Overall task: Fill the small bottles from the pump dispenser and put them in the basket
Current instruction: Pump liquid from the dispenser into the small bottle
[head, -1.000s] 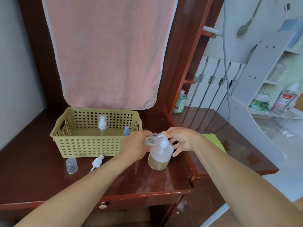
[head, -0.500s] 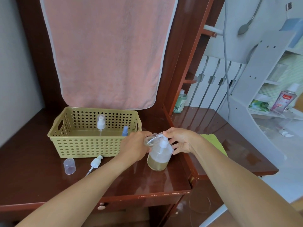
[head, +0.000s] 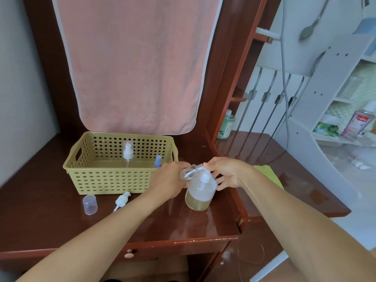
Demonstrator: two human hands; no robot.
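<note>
In the head view, a small bottle (head: 189, 173) of clear plastic is gripped in the left hand (head: 171, 178), whose fingers are curled round its body. It is held tilted, with its open threaded neck brought up against the spout of the pump dispenser (head: 200, 192), presumably so that what is pumped out is caught in the mouth and not spilled. The dispenser is stood upright on the bench (head: 50, 220) just right of the basket (head: 114, 182), with brownish liquid seen only in its lower part. The right hand (head: 225, 174) is laid at the pump head, its upper fingertips at the top and its lower fingers loosely spread beside the dispenser's shoulder; whether the head is being pinched or merely pressed cannot be told. By that hold the dispenser is probably steadied as well as worked. Two capped bottles are already stood in the basket, a white-topped bottle (head: 128, 152) toward the middle and a blue-topped bottle (head: 157, 161) at the right. A loose clear cap (head: 90, 204) and a loose pump top (head: 122, 200) are left on the bench in front of the basket, near at hand, probably for closing the bottle now being filled. The filling step is judged to be under way, with capping and placing yet to be done.
</note>
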